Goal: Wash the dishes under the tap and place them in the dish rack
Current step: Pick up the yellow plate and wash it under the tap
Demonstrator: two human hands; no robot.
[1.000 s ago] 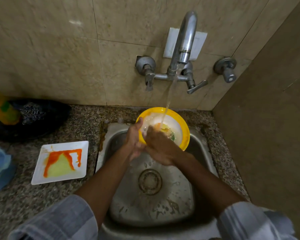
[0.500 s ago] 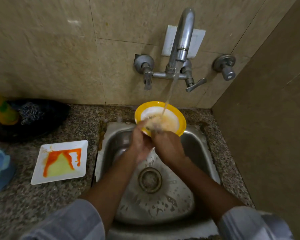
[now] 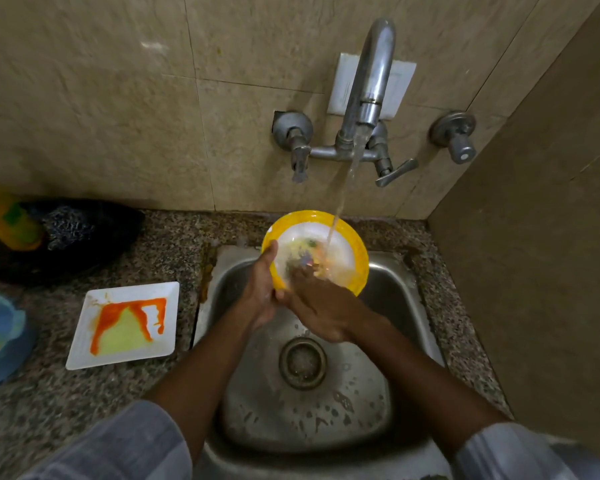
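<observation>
A round plate (image 3: 352, 252) with a yellow rim and white middle is held tilted over the steel sink (image 3: 388, 393), under the running tap (image 3: 373, 74). My left hand (image 3: 262, 289) grips the plate's left rim, thumb over the edge. My right hand (image 3: 321, 306) lies on the plate's inner face with its fingers in the water stream, blurred. Food smears show on the plate's middle. A white square plate (image 3: 94, 355) smeared orange and green lies on the counter to the left. No dish rack is in view.
A blue bowl (image 3: 0, 341) with orange residue sits at the left edge. A yellow bottle (image 3: 7, 220) and a dark scrubber cloth (image 3: 80, 230) lie at the back left of the granite counter (image 3: 49, 410). A brown wall (image 3: 534, 271) closes the right side.
The plate has stayed under the stream, shifting slightly. My right hand's fingers have rubbed across its inner face, and some green and orange residue shows again in the middle.
</observation>
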